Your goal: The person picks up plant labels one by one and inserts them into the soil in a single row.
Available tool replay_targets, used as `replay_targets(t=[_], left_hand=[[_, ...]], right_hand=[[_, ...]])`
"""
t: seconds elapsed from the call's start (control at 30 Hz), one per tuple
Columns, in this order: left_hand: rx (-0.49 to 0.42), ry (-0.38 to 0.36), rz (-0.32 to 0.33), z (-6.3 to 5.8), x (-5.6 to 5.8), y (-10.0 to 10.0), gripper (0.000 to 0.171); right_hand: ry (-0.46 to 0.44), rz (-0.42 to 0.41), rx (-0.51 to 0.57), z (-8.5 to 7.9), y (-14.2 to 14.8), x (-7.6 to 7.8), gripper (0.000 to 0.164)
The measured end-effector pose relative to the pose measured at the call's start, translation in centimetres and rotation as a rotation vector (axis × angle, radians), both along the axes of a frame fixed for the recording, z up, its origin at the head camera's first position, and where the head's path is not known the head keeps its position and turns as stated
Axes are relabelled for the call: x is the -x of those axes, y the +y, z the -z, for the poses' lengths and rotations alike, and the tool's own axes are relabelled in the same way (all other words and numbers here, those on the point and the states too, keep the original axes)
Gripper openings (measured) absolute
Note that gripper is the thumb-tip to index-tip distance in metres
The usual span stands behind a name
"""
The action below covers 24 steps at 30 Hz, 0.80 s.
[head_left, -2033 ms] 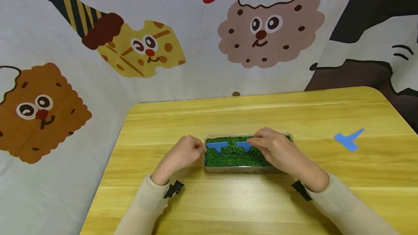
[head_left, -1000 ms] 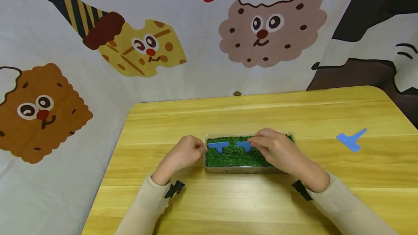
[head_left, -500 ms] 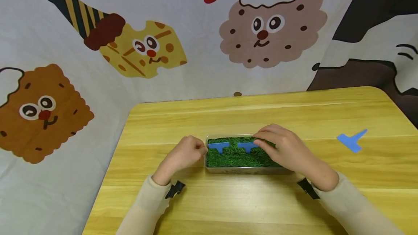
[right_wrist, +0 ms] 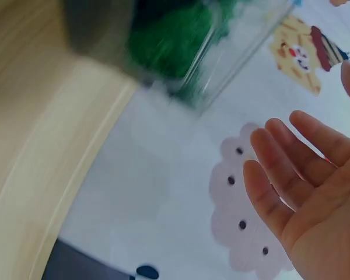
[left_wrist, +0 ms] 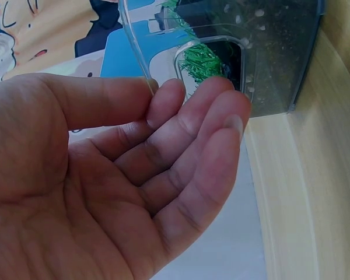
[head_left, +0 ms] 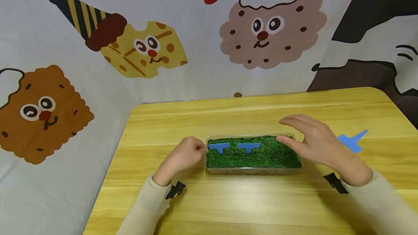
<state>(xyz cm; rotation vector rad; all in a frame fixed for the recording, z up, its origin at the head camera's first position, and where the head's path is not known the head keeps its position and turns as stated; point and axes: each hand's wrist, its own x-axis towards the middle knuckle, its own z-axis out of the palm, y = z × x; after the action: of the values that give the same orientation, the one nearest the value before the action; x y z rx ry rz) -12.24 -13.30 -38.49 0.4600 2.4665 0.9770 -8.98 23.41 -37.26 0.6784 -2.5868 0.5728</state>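
Head view: my right fingers (head_left: 294, 122), parted and empty, just released the second blue label (head_left: 249, 146), standing unaided in grass (head_left: 277, 157); my left fingers (head_left: 195, 143) pinch the box (head_left: 254, 171).

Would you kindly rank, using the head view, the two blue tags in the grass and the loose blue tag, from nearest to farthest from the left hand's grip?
1. Left blue tag: at the left end of the grass.
2. Second blue tag: also in the grass, just right of the first.
3. Loose blue tag: on the table, far right, beyond the grass.
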Motion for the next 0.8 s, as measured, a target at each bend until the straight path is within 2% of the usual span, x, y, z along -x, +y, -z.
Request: replay_targets(t=[0.2,0.33,0.53,0.63,0.8], left_hand=[[-0.003,0.006,0.009,0.1,0.0,-0.1,0.031],[-0.006,0.010,0.014,0.0,0.1,-0.1,0.031],[-0.014,-0.005,0.021,-0.1,-0.1,0.0,0.034],[-0.009,0.002,0.025,-0.1,-0.1,0.0,0.036],[-0.002,0.014,0.026,-0.1,-0.2,-0.1,0.037]], right_hand=[[-0.114,0.076,-0.061,-0.2,2.4,0.0,0.054],[-0.156,0.094,-0.101,0.3,4.2,0.2,0.056],[-0.268,0.087,-0.173,2.0,7.2,0.4,0.059],[-0.289,0.058,-0.225,2.9,9.2,0.4,0.056],[-0.359,0.052,-0.298,3.6,12.1,0.3,0.052]])
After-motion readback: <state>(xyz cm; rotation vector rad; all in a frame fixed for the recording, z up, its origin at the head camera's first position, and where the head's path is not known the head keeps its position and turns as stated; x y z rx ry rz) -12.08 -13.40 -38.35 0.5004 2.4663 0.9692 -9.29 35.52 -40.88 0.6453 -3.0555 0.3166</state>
